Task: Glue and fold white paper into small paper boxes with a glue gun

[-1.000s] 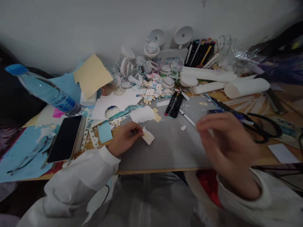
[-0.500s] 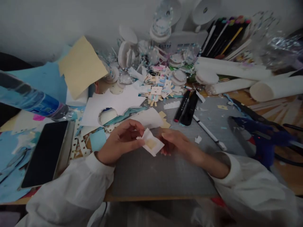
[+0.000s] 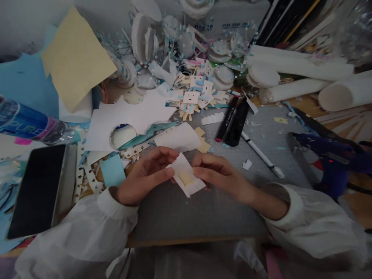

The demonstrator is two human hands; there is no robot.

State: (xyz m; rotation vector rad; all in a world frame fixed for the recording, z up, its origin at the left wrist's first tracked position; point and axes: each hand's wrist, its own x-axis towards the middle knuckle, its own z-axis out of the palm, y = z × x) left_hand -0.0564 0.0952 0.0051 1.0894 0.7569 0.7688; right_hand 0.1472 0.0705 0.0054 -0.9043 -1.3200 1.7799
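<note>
At the far left, a black phone (image 3: 36, 190) is lying face up on the desk, with a water bottle (image 3: 27, 126) lying on its side just behind it. A tan paper sheet (image 3: 74, 58) is leaning up behind these, and a white sheet with a round cut-out (image 3: 124, 120) is lying flat near the small blue note (image 3: 112, 169).

Your left hand (image 3: 142, 178) is resting over the near left part of the grey cutting mat (image 3: 197, 209). Its thumb and fingers are closing narrowly on the left edge of a small white paper piece (image 3: 186, 179), which is carrying a tan patch at its middle. The piece is being held just above the mat, directly in front of you, between both hands.

Your right hand (image 3: 221, 176) is meeting it from the other side, its fingertips pinching the right edge of the same piece. Both hands are gripping it together.

Behind the hands, a pile of small cut paper squares (image 3: 193, 97) is lying near two black markers (image 3: 232, 120). A thin white pen (image 3: 261, 155) is lying diagonally on the mat to the right of your right hand. Farther right, a blue glue gun (image 3: 334, 155) is resting at the mat edge, and white rolls (image 3: 308, 77) are lying along the back.
</note>
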